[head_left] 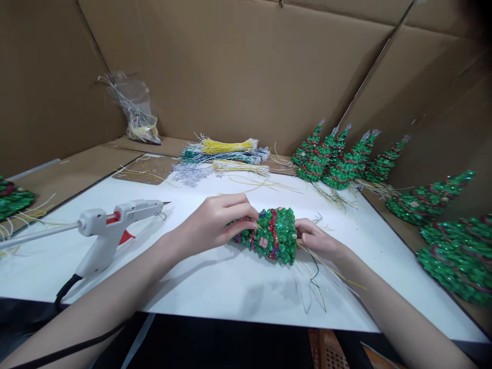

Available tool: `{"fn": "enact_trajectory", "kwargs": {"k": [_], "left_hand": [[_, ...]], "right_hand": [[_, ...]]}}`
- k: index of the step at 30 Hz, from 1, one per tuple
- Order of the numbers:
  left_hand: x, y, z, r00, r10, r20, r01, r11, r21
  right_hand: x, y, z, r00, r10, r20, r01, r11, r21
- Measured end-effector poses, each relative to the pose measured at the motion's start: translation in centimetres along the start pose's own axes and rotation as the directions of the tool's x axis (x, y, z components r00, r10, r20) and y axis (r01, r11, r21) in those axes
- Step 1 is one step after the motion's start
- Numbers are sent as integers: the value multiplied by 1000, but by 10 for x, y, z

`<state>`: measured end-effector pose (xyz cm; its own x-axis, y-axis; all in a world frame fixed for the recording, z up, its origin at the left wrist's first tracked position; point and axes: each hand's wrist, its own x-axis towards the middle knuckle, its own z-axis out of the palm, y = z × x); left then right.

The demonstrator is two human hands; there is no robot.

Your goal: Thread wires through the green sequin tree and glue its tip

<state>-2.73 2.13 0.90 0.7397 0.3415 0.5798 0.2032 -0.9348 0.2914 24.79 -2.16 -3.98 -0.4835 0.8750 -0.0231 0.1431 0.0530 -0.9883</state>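
A small green glittery Christmas tree (274,238) with red garlands and a pink gift ornament lies on its side above the white board, its base toward the right. My left hand (226,218) is closed over its upper part, thumb and fingers pinched near the surface; what they pinch is too small to make out, perhaps a thin wire. At the base end my right hand (313,237) is closed, its fingertips partly hidden behind the tree's underside. Thin yellow, white and dark wires (319,266) trail out from the base below my right hand.
A white hot glue gun (111,230) stands at left. Wire bundles (228,148) lie at the back beside clear plastic pieces (194,174). A plastic bag (136,113) leans on the cardboard wall (230,66). Several finished trees (346,159) line the right side; another tree (13,197) is far left.
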Motion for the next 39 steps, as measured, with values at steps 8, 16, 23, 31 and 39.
{"fn": "enact_trajectory", "kwargs": {"k": [8,16,23,31,39], "left_hand": [[1,2,3,997,-11,-82,9,1000,-25],[2,10,11,979,-88,-185,72,993,-90],[3,11,23,977,-68,-200,54,996,-77],[4,11,18,998,-48,-34,48,999,15],[12,19,0,982,-109,151,70,967,246]], "right_hand": [[3,-7,10,991,98,-96,-82,983,164],[9,-9,12,993,19,-113,-35,989,-141],[12,-7,14,993,-2,-114,-16,987,-157],[14,-4,16,991,-25,-135,13,996,-92],[16,1,14,984,-51,-173,35,995,-94]]}}
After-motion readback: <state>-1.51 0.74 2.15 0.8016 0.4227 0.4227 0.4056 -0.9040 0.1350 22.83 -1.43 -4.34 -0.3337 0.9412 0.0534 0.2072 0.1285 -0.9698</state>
